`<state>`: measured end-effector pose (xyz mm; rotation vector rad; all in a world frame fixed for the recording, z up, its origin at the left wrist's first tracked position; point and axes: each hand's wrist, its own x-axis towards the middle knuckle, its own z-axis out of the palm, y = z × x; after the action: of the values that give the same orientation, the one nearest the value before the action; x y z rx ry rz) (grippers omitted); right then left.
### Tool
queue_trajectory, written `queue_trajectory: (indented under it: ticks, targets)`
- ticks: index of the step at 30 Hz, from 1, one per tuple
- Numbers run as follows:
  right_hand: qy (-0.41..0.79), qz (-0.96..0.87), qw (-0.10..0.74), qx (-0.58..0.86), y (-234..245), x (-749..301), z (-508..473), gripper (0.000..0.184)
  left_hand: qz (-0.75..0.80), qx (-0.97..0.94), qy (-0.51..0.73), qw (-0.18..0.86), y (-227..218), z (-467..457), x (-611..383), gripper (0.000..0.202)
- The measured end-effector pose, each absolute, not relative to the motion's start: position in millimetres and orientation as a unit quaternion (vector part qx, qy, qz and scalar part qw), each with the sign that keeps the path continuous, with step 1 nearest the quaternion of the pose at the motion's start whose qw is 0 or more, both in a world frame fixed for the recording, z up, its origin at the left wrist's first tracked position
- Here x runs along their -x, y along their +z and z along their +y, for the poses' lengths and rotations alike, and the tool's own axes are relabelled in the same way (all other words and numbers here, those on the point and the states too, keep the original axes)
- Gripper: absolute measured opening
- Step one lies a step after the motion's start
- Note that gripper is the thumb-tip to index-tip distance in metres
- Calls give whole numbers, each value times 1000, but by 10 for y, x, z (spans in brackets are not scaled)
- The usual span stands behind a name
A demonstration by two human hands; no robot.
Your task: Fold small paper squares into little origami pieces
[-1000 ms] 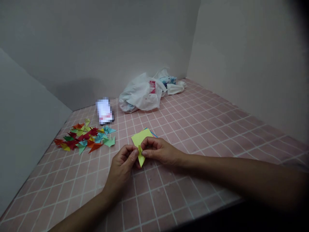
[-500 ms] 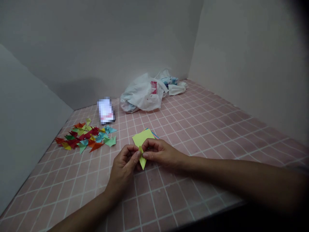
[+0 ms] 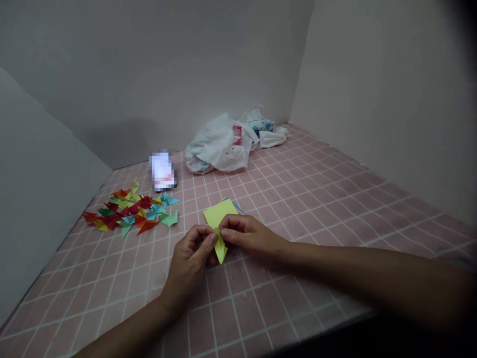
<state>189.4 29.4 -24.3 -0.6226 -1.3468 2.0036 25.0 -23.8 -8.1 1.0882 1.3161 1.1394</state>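
A small folded yellow paper (image 3: 220,250) is pinched between my two hands, its pointed end toward me. My left hand (image 3: 194,251) grips its left side with thumb and forefinger. On the other side, my right hand (image 3: 251,236) holds the upper part between thumb and curled fingers, which hide some of the folds. Just beyond the hands lies a stack of square paper sheets (image 3: 218,213), yellow on top, with blue and other coloured edges showing at the right.
Several folded paper pieces (image 3: 132,210) in red, orange, yellow, green and blue lie in a pile at left. Behind them is a phone-like device (image 3: 163,170), its screen blurred. White plastic bags (image 3: 221,144) sit by the back wall on the pink tiled surface (image 3: 316,189).
The folded yellow paper's lower part looks wider, with a flap now standing out at its right. My right thumb has shifted slightly upward. Both hands keep their grip.
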Motion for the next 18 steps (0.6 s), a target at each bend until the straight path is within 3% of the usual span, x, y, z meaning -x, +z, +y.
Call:
queue_trajectory:
  ticks: [18]
  targets:
    - [691, -590, 326, 261, -221, -1873, 292, 16, 534, -449, 477, 535, -109, -267, -235, 19]
